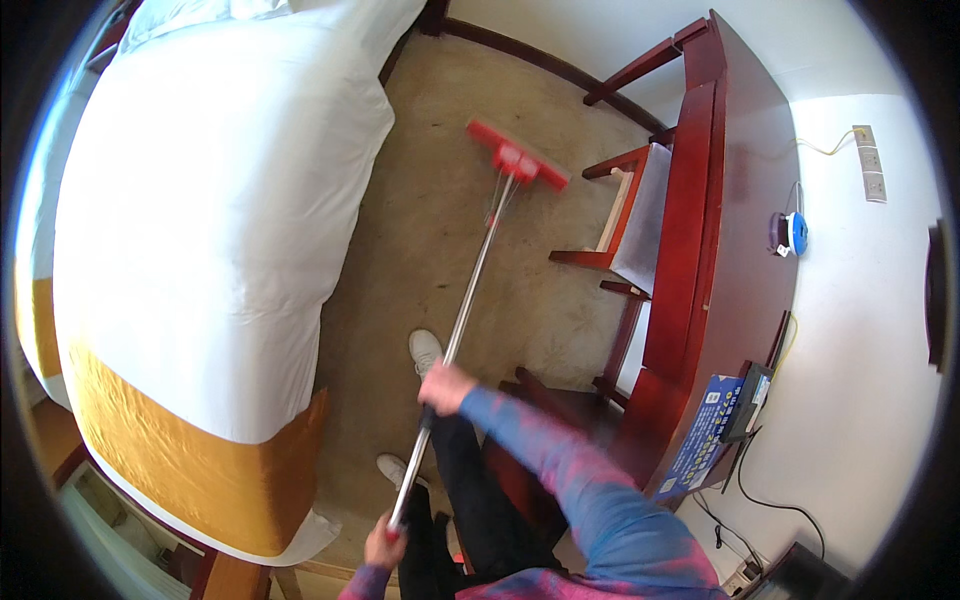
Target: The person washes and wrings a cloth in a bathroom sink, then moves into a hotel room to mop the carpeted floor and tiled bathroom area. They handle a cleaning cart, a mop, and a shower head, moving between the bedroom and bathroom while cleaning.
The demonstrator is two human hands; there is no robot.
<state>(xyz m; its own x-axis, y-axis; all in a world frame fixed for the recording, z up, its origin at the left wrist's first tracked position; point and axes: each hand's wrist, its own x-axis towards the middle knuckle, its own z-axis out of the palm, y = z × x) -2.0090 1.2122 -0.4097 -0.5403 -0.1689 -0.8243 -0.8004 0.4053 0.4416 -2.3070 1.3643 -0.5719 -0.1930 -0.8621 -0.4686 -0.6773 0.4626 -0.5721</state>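
Observation:
A sponge mop with a red head (517, 154) and a long metal pole (470, 289) reaches away from me across the brownish floor (420, 225). Its head rests at an angle between the bed and the desk chair, looking slightly blurred. My right hand (448, 386) grips the pole around its middle, just above a dark sleeve on it. Lower down, my left hand (384, 544) holds the end of the pole near a red cap. Both my feet, in white shoes (425, 351), stand on the floor beside the pole.
A bed (202, 225) with white bedding and a gold runner (187, 457) lies left. To the right stand a red-brown desk (754, 247) and a chair with a grey seat (643, 217). A router (750, 401), a printed blue sign (701, 435) and cables lie along the desk's wall side.

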